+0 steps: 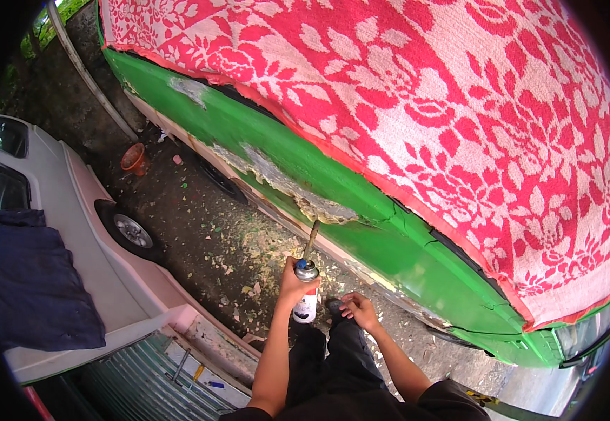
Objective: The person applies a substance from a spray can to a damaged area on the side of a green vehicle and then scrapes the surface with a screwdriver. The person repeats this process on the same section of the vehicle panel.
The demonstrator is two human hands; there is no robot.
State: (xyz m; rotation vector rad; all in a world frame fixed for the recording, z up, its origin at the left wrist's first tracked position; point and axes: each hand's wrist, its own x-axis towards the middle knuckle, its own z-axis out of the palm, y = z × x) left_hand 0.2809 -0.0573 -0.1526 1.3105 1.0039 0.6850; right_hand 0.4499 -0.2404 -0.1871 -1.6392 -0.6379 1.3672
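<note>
Dark trousers [333, 365] over the person's knees are seen lowest in the view, with both forearms rising from them. A small white gas canister with a silver torch head and a thin brass nozzle [306, 291] is gripped upright by the left hand [292, 284], whose fingers are wrapped closed around the canister's upper part; the nozzle is pointed up at a patch of stripped, grey-white paint [298, 189] on the green car body panel [361, 231]. The right hand [358, 310] is held just beside the canister's base, fingers curled loosely (whether anything is pinched cannot be told). The nozzle tip lies close under the peeled patch's lower edge. A red and white floral cloth [459, 105] is draped over the car's upper part, its hem running along the panel. Open ground strewn with paint flakes [221, 245] is left between the green car and a pale pink car [94, 238] to the left.
</note>
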